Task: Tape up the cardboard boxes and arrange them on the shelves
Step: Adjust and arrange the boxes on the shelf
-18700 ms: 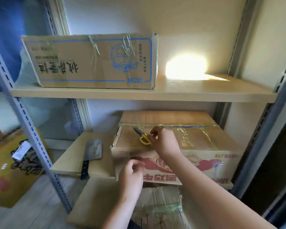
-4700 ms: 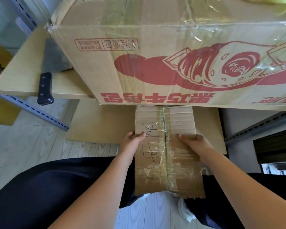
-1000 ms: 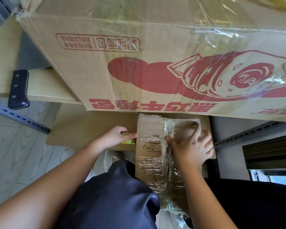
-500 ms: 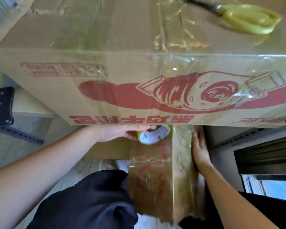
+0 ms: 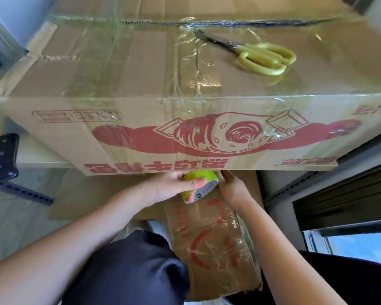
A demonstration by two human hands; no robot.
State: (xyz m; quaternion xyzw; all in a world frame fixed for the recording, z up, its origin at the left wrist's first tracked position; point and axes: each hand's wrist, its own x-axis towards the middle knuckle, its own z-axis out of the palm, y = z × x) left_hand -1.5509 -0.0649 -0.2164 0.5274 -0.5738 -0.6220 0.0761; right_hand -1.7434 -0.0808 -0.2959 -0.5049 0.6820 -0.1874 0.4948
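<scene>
A small cardboard box (image 5: 211,245), wrapped in clear tape and marked in red, stands between my knees below the shelf. My left hand (image 5: 174,187) grips a yellow-green tape roll (image 5: 199,186) at the box's far end. My right hand (image 5: 231,187) touches the roll and the box top from the right; its fingertips are hidden under the big box. The large taped cardboard box (image 5: 185,128) with red print sits on the shelf above, overhanging my hands.
Yellow-handled scissors (image 5: 262,57) lie on top of the large box. A cleaver's black handle (image 5: 5,158) sticks out over the shelf board (image 5: 31,159) at left. A flat cardboard sheet (image 5: 92,194) lies on the floor. A dark metal upright (image 5: 299,186) stands at right.
The view tilted up, showing more of the large box's top. My right hand moved from the small box's right side to the tape roll. The left hand still holds the roll.
</scene>
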